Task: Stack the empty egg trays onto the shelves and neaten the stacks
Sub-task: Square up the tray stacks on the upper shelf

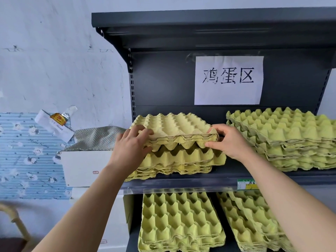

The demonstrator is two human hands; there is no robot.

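Head view: dark grey metal shelf [181,183] carries, dead centre, the yellow-green moulded-pulp egg tray stack [183,159], upper trays riding high, not nested. Left hand [131,146] grips their nine o'clock edge, right hand [229,140] pinches the three o'clock corner (cups look misaligned): press now and pulp may crush, or the pile slides off the front. White paper sign [228,80] at twelve reads 鸡蛋区; green-yellow shelf label [247,184] at five, unreadable.
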